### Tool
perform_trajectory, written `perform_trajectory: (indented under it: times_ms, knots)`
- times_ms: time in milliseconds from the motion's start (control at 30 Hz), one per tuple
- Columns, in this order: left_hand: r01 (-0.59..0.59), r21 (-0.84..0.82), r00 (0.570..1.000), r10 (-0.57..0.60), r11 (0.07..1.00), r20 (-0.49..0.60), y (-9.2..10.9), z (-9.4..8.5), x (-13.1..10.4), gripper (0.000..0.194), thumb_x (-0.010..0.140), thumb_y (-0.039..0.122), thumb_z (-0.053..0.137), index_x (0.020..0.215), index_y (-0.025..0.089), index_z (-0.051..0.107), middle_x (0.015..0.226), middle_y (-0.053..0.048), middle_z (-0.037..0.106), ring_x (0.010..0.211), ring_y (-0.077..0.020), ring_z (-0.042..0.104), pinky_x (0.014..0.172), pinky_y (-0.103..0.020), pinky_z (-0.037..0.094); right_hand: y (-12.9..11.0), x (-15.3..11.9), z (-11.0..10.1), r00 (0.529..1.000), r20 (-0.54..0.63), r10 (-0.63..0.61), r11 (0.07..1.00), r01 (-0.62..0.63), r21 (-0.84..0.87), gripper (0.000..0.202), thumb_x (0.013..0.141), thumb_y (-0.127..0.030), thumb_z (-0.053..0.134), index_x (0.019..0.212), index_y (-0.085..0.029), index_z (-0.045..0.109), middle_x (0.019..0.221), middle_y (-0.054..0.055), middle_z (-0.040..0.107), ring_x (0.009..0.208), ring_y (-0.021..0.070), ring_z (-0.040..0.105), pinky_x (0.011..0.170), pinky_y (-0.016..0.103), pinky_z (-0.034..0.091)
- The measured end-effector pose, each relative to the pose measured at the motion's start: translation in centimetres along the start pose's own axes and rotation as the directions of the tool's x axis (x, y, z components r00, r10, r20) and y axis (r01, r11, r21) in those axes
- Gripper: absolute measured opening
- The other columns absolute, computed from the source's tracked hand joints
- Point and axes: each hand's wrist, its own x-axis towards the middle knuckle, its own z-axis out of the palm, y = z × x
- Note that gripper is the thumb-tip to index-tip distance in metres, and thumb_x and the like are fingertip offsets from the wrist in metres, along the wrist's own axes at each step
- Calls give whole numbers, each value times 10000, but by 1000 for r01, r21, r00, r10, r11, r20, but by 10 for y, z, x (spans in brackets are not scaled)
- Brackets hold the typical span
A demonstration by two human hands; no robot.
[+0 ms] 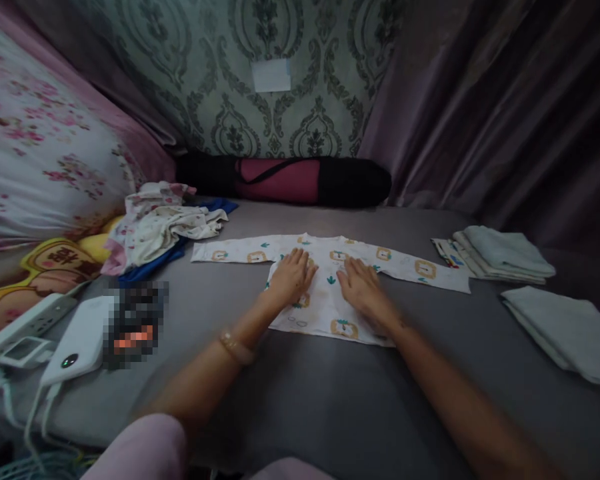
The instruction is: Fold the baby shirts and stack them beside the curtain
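A small white long-sleeved shirt (pixel 330 293), printed with yellow lion faces and green leaves, lies spread on the grey sheet with both sleeves stretched out sideways. Its neckline points away from me and the hem faces me. My left hand (pixel 293 277) rests flat on the shirt's left chest, fingers extended. On the right side of the chest lies my right hand (pixel 361 285), palm down with its fingers stretched out. Neither hand holds anything. Parts of the print are hidden under the hands and forearms.
Crumpled clothes (pixel 155 227) are heaped at left, near a yellow cartoon cushion (pixel 55 273). A white power bank (pixel 80 340) and a power strip (pixel 30 327) with cables sit front left. Folded clothes (pixel 510 253) and another folded cloth (pixel 565 333) lie right. A black-and-maroon long bag (pixel 285 180) lies against the wall.
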Motion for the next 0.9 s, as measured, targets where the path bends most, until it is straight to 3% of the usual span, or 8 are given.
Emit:
perform_trajectory:
  times_ms: [33,100,233,400,467,567,767,900]
  knots:
    - [31,10,997,-30,999,-77,2,5,7,583,983,432,220,1410,67,378,1501,-185,344,1425,-257,240,1149,-413,207,-2,10,0,998,-57,-5,1000,4,-22,614,978,-425,193,1439,-59,368,1531,146,297,1427,254,207,1159,439,107]
    - [51,37,993,-47,998,-111,5,21,16,623,974,465,242,1418,45,364,1500,-203,336,1429,-292,219,1150,-439,198,-3,28,6,993,-117,3,998,-10,-59,623,979,-420,206,1461,-40,311,1558,143,219,1446,246,133,1162,424,73]
    - [56,91,998,-56,994,-10,2,44,20,665,959,516,265,1424,50,362,1499,-218,327,1411,-319,262,1143,-456,199,3,42,22,997,11,77,997,-77,-27,657,977,-454,193,1478,-33,262,1561,149,203,1445,237,139,1160,404,87]
    - [4,78,996,-11,997,85,-8,23,27,671,942,534,314,1397,49,408,1476,-227,365,1385,-324,316,1118,-460,254,17,46,15,989,131,62,996,-71,62,692,970,-501,164,1482,-45,257,1563,152,198,1444,249,143,1156,404,120]
    - [60,100,997,-56,993,-46,-16,15,31,631,959,499,280,1398,65,411,1466,-215,389,1388,-306,315,1132,-479,214,26,48,9,993,49,105,992,-107,61,695,971,-501,147,1477,-38,262,1553,165,223,1441,255,154,1154,412,116]
    - [229,143,959,-197,963,-205,-33,16,33,631,970,464,247,1411,34,383,1478,-229,361,1416,-309,248,1148,-497,147,41,50,10,970,-124,207,978,-209,-8,700,971,-478,196,1459,19,264,1536,209,241,1438,282,144,1156,429,60]
    - [310,118,950,-313,943,9,-55,33,36,691,952,516,249,1410,15,378,1492,-247,320,1400,-331,281,1117,-458,246,61,52,21,963,16,270,963,-270,16,705,966,-467,221,1464,30,245,1545,208,214,1434,288,160,1154,399,117]
    - [359,77,931,-352,930,-94,-70,23,32,606,961,473,226,1403,100,408,1473,-224,372,1395,-314,301,1098,-514,255,80,47,12,951,-31,309,950,-307,64,707,972,-473,120,1458,17,270,1528,204,268,1429,280,185,1148,417,136]
